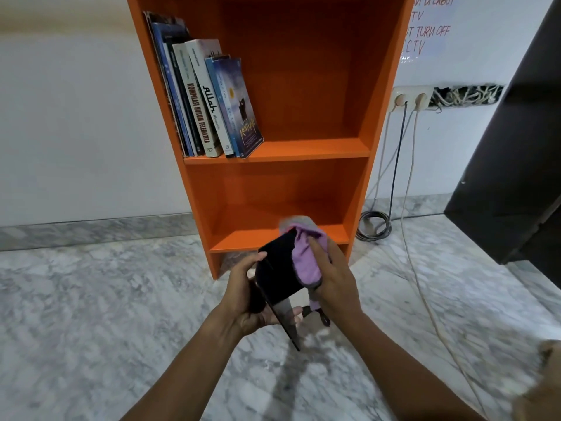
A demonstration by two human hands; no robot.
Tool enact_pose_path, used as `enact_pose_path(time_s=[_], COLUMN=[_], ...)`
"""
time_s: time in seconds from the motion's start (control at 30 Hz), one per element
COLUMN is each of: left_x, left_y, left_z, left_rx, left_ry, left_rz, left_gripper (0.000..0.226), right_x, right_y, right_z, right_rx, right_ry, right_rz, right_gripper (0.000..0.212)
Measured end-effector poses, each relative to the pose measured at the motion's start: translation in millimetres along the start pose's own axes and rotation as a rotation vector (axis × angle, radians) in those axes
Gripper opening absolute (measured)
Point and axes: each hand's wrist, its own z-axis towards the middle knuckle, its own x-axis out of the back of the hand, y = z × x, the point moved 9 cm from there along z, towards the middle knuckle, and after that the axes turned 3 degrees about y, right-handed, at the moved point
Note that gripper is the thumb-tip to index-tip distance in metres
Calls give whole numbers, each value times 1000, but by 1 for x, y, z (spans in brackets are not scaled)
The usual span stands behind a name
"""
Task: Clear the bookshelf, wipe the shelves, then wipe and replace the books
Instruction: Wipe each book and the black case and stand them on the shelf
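An orange bookshelf [306,148] stands against the wall. Several books [209,101] lean together at the left end of its upper shelf; the lower shelf [273,241] holds nothing. In front of the shelf my left hand [243,296] grips a black book [280,273] from below and the left, tilted on edge. My right hand [334,275] presses a purple cloth [305,258] against the book's right side and top cover.
Grey marble floor [106,314] spreads all around. At the right, cables [394,165] hang from wall sockets [411,98] and one coils on the floor [373,224]. A dark piece of furniture [510,177] stands at the far right. A brown object [543,384] shows at the bottom right corner.
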Motion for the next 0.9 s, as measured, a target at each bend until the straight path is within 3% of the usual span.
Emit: enact_pose_path(time_s=[0.1, 0.17, 0.27, 0.37, 0.5, 0.57, 0.67, 0.8, 0.9], left_x=[7, 8, -6, -8, 1, -3, -13, -7, 0], left_y=[3, 6, 17, 30, 39, 38, 32, 29, 25], left_z=[1, 0, -4, -7, -9, -11, -16, -14, -16], left_rx=[-5, -30, -76, -148, -248, -281, -289, -304, -278], left_ry=[64, 75, -66, -88, -18, -86, -124, -110, -111], left_rz=[-35, -116, -211, -173, -124, -172, -171, -129, -145], left_gripper=[62, 58, 49, 56, 49, 49, 53, 50, 55], right_x=[-10, -16, -19, -3, 20, 5, -33, -36, -32], right_y=[18, 30, 49, 44, -9, -45, -97, -111, -96], right_z=[-10, -16, -24, -23, 4, 17, 14, 10, 9], right_rx=[-196, -302, -570, -669, -489, -361, -367, -286, -180], right_ry=[-104, -98, -69, 33, 177, 25, -339, -370, -307], right_rz=[203, 365, 546, 529, 629, 644, 752, 782, 588], right_gripper=[84, 66, 29, 32, 41, 56, 72, 45, 39])
